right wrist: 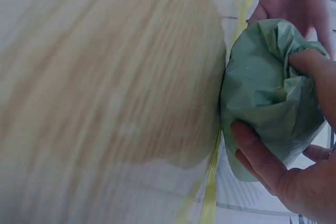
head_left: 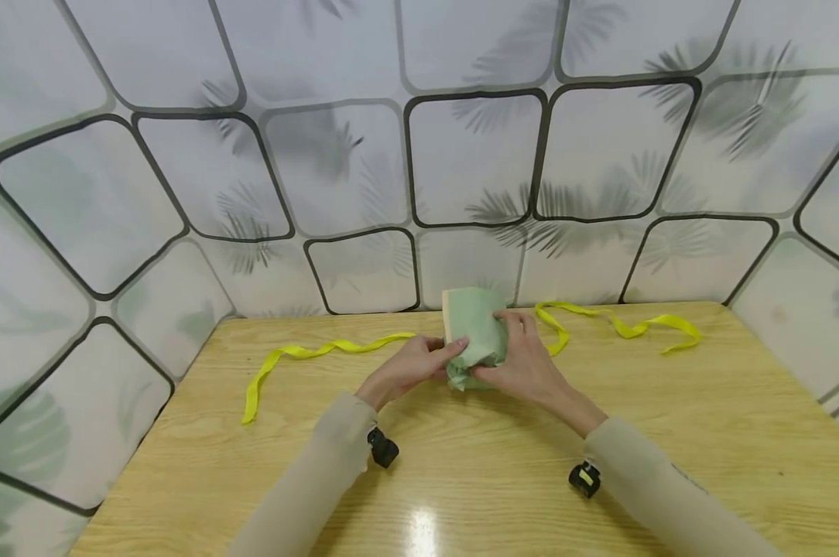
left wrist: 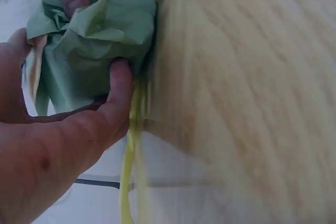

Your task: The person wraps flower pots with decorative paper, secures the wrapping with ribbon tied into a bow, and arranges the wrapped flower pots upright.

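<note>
A package wrapped in crinkled green paper [head_left: 477, 317] sits near the back of the table, with a pale strip along its left edge. My left hand [head_left: 419, 361] grips its lower left side, thumb on the front. On the right side my right hand [head_left: 527, 360] holds it, thumb pressing the bunched paper at the near end. Both wrist views show this gathered end, with creased folds of green paper [left wrist: 100, 30] under the fingers. A yellow ribbon [head_left: 308, 352] runs out from the package to the left, and another stretch of yellow ribbon [head_left: 618, 321] curls to the right.
The wooden table [head_left: 461, 480] spreads out in front and to both sides. Behind it stands a patterned backdrop [head_left: 475, 162] with dark outlines and leaf prints, close behind the package. A small black device [head_left: 383, 447] sits at the left wrist, another black device [head_left: 585, 480] at the right.
</note>
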`<state>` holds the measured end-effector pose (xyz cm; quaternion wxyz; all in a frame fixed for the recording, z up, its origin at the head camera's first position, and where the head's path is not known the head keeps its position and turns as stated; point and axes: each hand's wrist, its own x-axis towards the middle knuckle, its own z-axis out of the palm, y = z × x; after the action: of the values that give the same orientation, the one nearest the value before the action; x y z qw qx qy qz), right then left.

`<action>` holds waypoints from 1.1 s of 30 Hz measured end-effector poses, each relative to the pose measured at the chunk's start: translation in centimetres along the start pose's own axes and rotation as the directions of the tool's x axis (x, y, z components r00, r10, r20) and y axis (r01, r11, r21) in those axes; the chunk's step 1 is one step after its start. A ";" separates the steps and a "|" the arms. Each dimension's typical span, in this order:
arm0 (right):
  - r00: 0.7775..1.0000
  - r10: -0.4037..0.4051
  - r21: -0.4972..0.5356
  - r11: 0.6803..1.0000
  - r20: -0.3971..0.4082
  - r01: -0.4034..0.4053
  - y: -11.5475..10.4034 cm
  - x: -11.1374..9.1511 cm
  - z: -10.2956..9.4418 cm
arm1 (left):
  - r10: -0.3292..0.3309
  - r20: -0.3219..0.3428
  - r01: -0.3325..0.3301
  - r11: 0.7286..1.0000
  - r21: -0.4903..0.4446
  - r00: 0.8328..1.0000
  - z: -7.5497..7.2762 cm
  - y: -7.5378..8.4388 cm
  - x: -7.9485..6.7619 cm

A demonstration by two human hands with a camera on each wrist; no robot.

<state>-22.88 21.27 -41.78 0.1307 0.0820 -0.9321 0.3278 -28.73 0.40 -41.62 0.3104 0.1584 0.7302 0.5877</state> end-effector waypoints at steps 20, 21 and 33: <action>0.932 0.128 -0.055 0.992 0.338 -0.117 0.0 0.4 -0.7 | 0.004 -0.063 -0.005 1.000 -0.012 0.998 1.1 -0.4 -0.4; 0.933 0.123 -0.052 0.992 0.337 -0.113 0.0 0.1 -0.7 | -0.002 -0.063 0.001 1.000 -0.014 0.998 1.2 -0.4 -0.6; 0.940 0.120 -0.018 0.993 0.319 -0.120 -1.4 -3.6 -1.0 | -0.024 -0.079 0.024 1.000 -0.002 0.997 3.4 -0.8 -4.0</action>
<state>-18.93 21.11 -41.28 -0.0422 0.0772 -0.9439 0.3183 -23.46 0.37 -41.70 0.2883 0.1263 0.7434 0.5901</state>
